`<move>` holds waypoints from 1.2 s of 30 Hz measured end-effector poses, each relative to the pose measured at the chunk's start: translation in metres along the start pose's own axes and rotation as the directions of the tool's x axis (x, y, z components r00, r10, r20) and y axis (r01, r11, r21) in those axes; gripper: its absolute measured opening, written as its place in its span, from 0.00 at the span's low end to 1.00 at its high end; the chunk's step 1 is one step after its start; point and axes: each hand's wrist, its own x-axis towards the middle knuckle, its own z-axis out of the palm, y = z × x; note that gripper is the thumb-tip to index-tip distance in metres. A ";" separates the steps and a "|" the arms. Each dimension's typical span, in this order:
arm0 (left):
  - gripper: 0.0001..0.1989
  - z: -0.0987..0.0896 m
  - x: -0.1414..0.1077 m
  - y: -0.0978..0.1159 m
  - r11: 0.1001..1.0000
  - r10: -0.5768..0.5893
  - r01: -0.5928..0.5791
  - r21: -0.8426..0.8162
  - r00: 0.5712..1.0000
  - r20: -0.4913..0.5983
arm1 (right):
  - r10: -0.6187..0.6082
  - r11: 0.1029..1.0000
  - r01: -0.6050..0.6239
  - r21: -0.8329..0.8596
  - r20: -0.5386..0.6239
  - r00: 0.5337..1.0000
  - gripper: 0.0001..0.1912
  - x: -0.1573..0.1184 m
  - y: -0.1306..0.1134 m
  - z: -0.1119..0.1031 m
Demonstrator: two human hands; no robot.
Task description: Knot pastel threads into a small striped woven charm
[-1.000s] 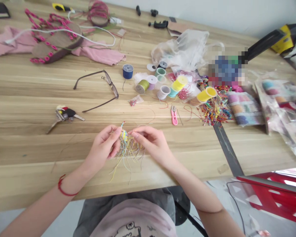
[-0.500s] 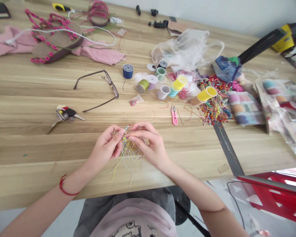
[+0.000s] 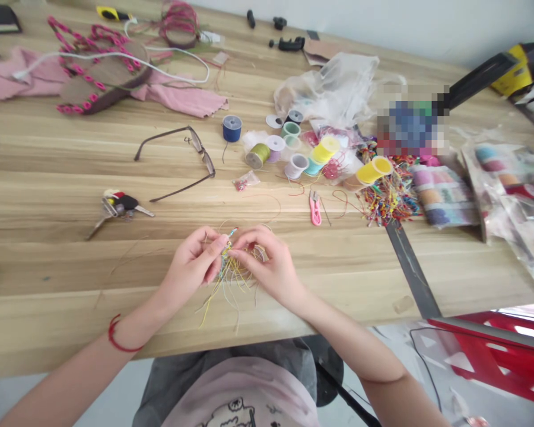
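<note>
Near the table's front edge, my left hand (image 3: 201,256) pinches a small knotted piece of coloured thread (image 3: 232,232) between thumb and forefinger. Loose yellow, pale blue and whitish thread ends (image 3: 231,281) fan out below it toward me. Close against its right side is my right hand (image 3: 269,258), thumb and forefinger pressed together on the threads; which strand they grip is too small to make out. Pink thread snips (image 3: 315,209) lie beyond my right hand, beside a thin needle-like rod (image 3: 326,212).
Thread spools, among them a blue one (image 3: 232,128) and a yellow one (image 3: 374,171), stand farther back. Eyeglasses (image 3: 178,163) and keys (image 3: 120,204) lie to the left. A heap of coloured threads (image 3: 389,196), a plastic bag (image 3: 329,89) and a pink cloth (image 3: 182,98) are also about.
My right thumb and forefinger have closed together and shifted slightly down at the threads. My left hand keeps its pinch in nearly the same place.
</note>
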 end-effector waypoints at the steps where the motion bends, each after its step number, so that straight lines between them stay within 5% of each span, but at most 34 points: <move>1: 0.15 0.000 0.000 0.000 1.000 0.000 0.000 0.001 1.000 0.005 | 0.023 0.999 -0.024 0.034 0.016 1.000 0.04 0.001 0.001 0.000; 6: 0.15 0.003 -0.001 -0.001 1.000 -0.002 0.002 0.016 1.000 -0.009 | 0.160 0.963 -0.187 0.194 0.147 0.976 0.05 0.000 0.005 0.003; 12: 0.15 0.003 -0.001 0.001 0.997 -0.058 0.063 -0.050 0.994 0.093 | 0.194 0.946 -0.192 0.261 0.022 0.981 0.05 0.000 0.002 0.003; 17: 0.15 0.001 0.000 0.004 0.990 -0.068 0.087 -0.107 0.983 0.168 | 0.231 0.886 -0.237 0.399 0.063 0.971 0.06 0.003 0.002 0.001; 24: 0.14 -0.002 -0.002 0.006 0.995 -0.080 0.091 -0.045 0.976 0.201 | 0.204 0.901 -0.215 0.377 0.070 0.976 0.06 0.002 0.001 0.000; 27: 0.13 -0.001 -0.002 0.005 0.998 -0.056 0.061 -0.025 0.983 0.174 | 0.120 0.967 -0.113 0.227 -0.019 0.993 0.04 0.002 0.000 -0.002; 30: 0.13 0.000 -0.001 0.003 0.999 -0.029 0.031 -0.010 0.991 0.128 | -0.105 0.994 0.102 -0.036 -0.107 0.989 0.03 0.000 -0.002 -0.004; 36: 0.16 0.002 -0.001 0.001 0.999 -0.040 0.042 -0.010 0.991 0.125 | -0.394 0.890 0.389 -0.236 0.030 0.919 0.04 -0.007 -0.001 -0.002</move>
